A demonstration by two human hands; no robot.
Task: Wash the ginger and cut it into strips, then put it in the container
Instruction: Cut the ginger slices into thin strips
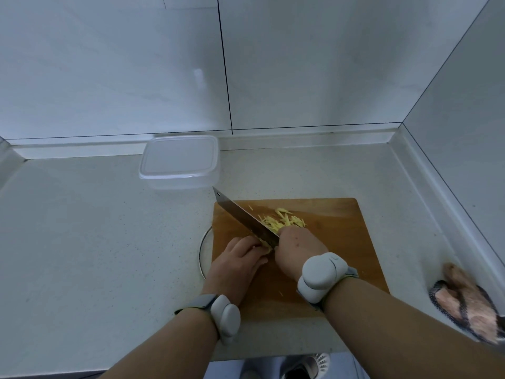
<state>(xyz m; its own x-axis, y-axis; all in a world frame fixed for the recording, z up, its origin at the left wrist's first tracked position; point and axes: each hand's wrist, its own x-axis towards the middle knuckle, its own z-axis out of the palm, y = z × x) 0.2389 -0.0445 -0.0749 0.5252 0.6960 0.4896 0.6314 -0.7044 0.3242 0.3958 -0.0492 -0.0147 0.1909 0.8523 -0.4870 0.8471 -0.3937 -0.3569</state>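
Ginger, pale yellow and mostly cut into strips, under the knife on the wooden board

Ginger strips, thin and scattered, lie just beyond the right hand; the uncut ginger piece sits between both hands, pinned by the curled fingertips of the left hand, which is nearer to it. The right hand grips the handle of a broad steel cleaver, its blade running away and leftward across the brown wooden cutting board. The next slice likely falls right beside those fingertips. A clear plastic lidded container stands beyond the left hand.
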